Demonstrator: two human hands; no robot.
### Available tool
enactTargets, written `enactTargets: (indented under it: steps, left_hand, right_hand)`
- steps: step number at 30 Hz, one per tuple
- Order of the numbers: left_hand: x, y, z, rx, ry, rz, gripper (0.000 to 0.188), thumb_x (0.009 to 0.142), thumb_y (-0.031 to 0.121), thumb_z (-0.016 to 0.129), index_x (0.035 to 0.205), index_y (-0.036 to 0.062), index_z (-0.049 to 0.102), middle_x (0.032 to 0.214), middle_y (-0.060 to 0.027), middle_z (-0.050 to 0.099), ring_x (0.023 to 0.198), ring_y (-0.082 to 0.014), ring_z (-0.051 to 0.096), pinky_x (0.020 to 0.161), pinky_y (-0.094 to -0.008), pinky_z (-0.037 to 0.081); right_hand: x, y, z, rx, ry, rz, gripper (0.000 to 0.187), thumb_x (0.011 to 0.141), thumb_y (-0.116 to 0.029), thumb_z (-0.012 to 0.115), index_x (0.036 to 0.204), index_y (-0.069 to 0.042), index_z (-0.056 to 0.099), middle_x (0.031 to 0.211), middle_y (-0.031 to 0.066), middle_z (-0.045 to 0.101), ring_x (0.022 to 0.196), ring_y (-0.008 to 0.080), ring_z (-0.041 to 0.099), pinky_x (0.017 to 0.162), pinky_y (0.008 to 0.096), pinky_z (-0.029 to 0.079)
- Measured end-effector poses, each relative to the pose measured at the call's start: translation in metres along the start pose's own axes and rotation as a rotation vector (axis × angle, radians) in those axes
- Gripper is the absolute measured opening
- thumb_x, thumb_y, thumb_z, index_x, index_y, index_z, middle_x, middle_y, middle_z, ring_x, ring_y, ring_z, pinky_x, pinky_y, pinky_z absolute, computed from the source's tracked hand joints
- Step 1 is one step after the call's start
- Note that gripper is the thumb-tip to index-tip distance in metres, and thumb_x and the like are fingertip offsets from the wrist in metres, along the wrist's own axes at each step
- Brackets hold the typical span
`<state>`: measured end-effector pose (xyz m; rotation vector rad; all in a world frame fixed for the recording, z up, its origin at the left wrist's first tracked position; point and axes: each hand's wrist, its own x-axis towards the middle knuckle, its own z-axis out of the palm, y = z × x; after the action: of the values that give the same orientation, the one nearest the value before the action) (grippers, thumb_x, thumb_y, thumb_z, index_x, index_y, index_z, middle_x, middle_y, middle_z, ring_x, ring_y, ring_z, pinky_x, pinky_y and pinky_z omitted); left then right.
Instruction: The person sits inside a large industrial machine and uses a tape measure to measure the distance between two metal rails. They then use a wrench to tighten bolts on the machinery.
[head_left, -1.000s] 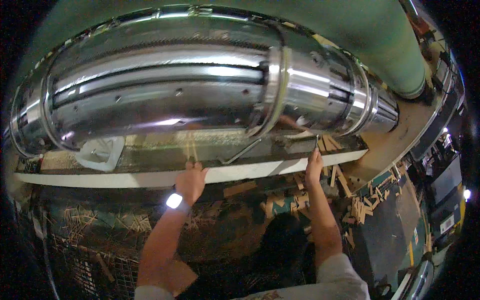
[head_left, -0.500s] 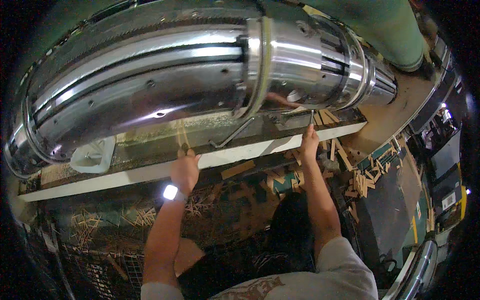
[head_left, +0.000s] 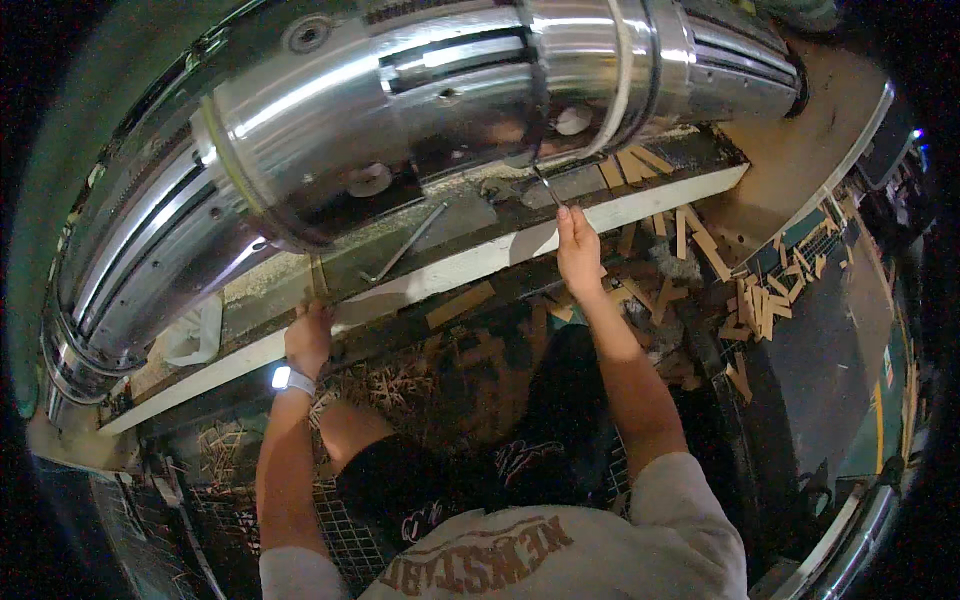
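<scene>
A large shiny metal cylinder [head_left: 330, 110], with slots, holes and bands around it, spans the top of the view. In my right hand [head_left: 578, 250] is a slim metal rod [head_left: 549, 186], pinched between thumb and fingers and slanted up to the cylinder's lower edge. Whether its tip goes into a hole I cannot tell. My left hand [head_left: 308, 338], a lit watch on its wrist, is closed around the lower end of a thin pale strip [head_left: 318, 272] under the cylinder. Between the hands, an L-shaped hex key [head_left: 405, 245] lies on the ledge.
A white-edged beam [head_left: 430, 268] runs along the ledge's near side. At left on the ledge sits a pale plastic container [head_left: 195, 330]. Wood strips [head_left: 765, 305] lie heaped at right, with thinner sticks [head_left: 375, 385] below the beam. A tan board [head_left: 815, 140] stands at the far right.
The view has shifted, and the cylinder's bands and slots now appear further left relative to the ledge. The rod in my right hand is more tilted. My left hand still grips the strip.
</scene>
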<state>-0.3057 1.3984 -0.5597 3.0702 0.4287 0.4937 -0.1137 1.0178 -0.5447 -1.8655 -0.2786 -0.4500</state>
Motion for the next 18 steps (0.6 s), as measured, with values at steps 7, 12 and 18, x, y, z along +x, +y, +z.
enactTargets:
  steps: [7, 12, 18]
  left_hand:
    - [0.006, 0.010, -0.008, 0.017, -0.226, -0.114, 0.038, 0.090, 0.034, 0.037, 0.111, 0.0043, 0.045, 0.097, -0.0223, 0.054, 0.073, -0.0381, 0.056, 0.061, -0.0452, 0.045]
    - [0.008, 0.010, -0.004, -0.013, -0.209, -0.082, 0.048, 0.090, 0.038, 0.034, 0.125, 0.0054, 0.036, 0.101, -0.0222, 0.052, 0.078, -0.0373, 0.056, 0.064, -0.0444, 0.046]
    - [0.006, 0.006, -0.005, 0.007, -0.198, -0.080, 0.044, 0.091, 0.038, 0.033, 0.119, 0.0045, 0.040, 0.100, -0.0224, 0.052, 0.080, -0.0383, 0.055, 0.066, -0.0455, 0.045]
  right_hand:
    - [0.029, -0.002, -0.032, -0.145, -0.072, -0.091, 0.036, 0.089, -0.035, 0.042, 0.073, -0.004, 0.048, 0.066, 0.0182, 0.051, 0.063, 0.0376, 0.050, 0.056, 0.0424, 0.039]
    - [0.045, 0.002, -0.038, -0.234, -0.078, -0.185, 0.037, 0.088, -0.038, 0.042, 0.073, -0.005, 0.049, 0.065, 0.0170, 0.053, 0.063, 0.0375, 0.052, 0.055, 0.0446, 0.040]
    - [0.062, -0.007, -0.051, -0.375, -0.066, -0.373, 0.036, 0.088, -0.036, 0.043, 0.074, -0.004, 0.050, 0.067, 0.0171, 0.055, 0.064, 0.0365, 0.054, 0.056, 0.0444, 0.042]
